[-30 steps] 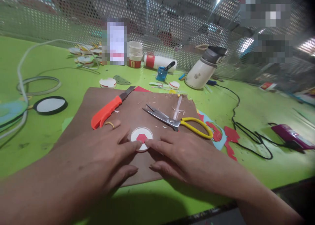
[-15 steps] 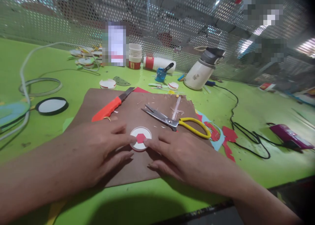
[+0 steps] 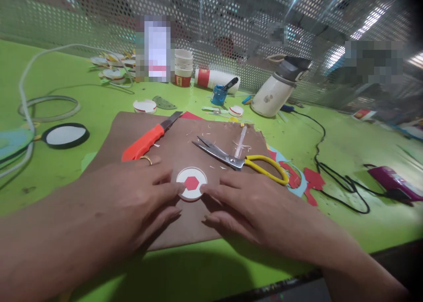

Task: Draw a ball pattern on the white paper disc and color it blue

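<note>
A white round disc (image 3: 184, 175) with a raised rim, looking like a small cup bottom, lies on a brown mat (image 3: 172, 238). A red paper hexagon (image 3: 191, 183) sits at its middle. My left hand (image 3: 142, 200) touches the disc's left side with the index fingertip, its fingers stretched and apart. From the right, my right hand (image 3: 247, 205) rests its index fingertip on the disc's edge, thumb apart below. Behind my left hand lies an orange utility knife (image 3: 143, 143) with its blade out. Yellow-handled scissors (image 3: 239, 162) lie partly spread behind my right hand.
Red and blue paper scraps (image 3: 297, 180) lie right of the mat. Farther back stand stacked paper cups (image 3: 183, 68), a blue jar (image 3: 218, 95) and a white bottle (image 3: 272, 95). A black cable (image 3: 319, 147) runs near a purple device (image 3: 393, 183). A white-topped black ring (image 3: 66, 136) lies left.
My index fingertips have moved slightly outward from the hexagon toward the disc's edges, so more of the red shape shows. The camera view has shifted a little.
</note>
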Demonstrator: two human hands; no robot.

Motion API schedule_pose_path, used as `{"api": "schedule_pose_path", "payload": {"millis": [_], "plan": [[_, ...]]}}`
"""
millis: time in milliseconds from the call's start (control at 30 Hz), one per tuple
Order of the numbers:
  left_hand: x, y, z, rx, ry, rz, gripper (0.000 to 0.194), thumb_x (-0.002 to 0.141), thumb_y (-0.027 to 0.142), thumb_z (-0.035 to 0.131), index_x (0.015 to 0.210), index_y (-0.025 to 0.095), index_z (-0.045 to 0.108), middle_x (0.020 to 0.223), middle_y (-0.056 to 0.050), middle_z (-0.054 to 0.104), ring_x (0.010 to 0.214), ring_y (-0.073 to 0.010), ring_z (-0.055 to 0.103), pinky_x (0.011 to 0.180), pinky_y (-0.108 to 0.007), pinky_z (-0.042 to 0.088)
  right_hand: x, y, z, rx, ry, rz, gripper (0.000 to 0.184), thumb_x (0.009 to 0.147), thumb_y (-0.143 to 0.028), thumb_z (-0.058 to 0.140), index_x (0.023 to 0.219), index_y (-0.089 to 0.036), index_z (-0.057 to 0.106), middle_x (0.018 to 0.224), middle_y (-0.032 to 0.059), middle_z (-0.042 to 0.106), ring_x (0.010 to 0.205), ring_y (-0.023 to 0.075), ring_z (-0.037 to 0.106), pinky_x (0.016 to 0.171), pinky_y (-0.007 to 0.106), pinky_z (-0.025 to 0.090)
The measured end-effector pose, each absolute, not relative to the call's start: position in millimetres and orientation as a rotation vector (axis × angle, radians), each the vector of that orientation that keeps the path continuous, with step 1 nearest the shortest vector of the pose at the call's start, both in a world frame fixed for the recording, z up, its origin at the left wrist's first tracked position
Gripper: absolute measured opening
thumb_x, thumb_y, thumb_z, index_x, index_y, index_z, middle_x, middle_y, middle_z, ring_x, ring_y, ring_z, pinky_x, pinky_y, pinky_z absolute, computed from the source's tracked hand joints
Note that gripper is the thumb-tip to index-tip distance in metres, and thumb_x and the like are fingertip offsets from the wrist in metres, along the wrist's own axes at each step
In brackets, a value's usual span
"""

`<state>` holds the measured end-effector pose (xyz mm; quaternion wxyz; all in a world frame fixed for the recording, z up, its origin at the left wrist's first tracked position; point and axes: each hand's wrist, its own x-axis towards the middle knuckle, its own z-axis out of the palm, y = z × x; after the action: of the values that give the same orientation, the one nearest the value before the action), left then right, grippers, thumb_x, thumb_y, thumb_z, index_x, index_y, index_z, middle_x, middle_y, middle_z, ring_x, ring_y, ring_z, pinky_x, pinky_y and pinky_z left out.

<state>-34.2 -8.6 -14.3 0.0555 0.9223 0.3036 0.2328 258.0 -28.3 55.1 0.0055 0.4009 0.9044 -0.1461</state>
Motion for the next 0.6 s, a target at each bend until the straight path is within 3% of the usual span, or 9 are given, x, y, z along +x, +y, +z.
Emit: {"api": "schedule_pose_path", "payload": {"millis": [200,600], "plan": [[-34.9,-6.0,-14.3,2.876,0.854,0.760,0.033,0.120,0.027,0.050,0.107,0.028,0.079,0.094,-0.004,0.077,0.076,-0.0264,0.066,0.069,-0.040,0.041,255.6,-29.9,52.6,1.256,2.813,-0.450,0.024,0.122,-0.035,0.071,0.140,-0.022,0.080,0.123,0.0118,0.084,0.099,0.0264,0.076,0.082,0.036,0.052],[-36.3,-6.4,-17.5,2.834,0.921,0.655,0.026,0.116,0.031,0.058,0.108,0.029,0.082,0.095,-0.005,0.079,0.079,-0.0254,0.070,0.074,-0.039,0.047,256.3,-31.1,51.0,1.252,2.812,-0.463,0.024,0.122,-0.035,0.071,0.142,-0.022,0.077,0.125,0.0113,0.084,0.099,0.0264,0.076,0.083,0.036,0.051]]}}
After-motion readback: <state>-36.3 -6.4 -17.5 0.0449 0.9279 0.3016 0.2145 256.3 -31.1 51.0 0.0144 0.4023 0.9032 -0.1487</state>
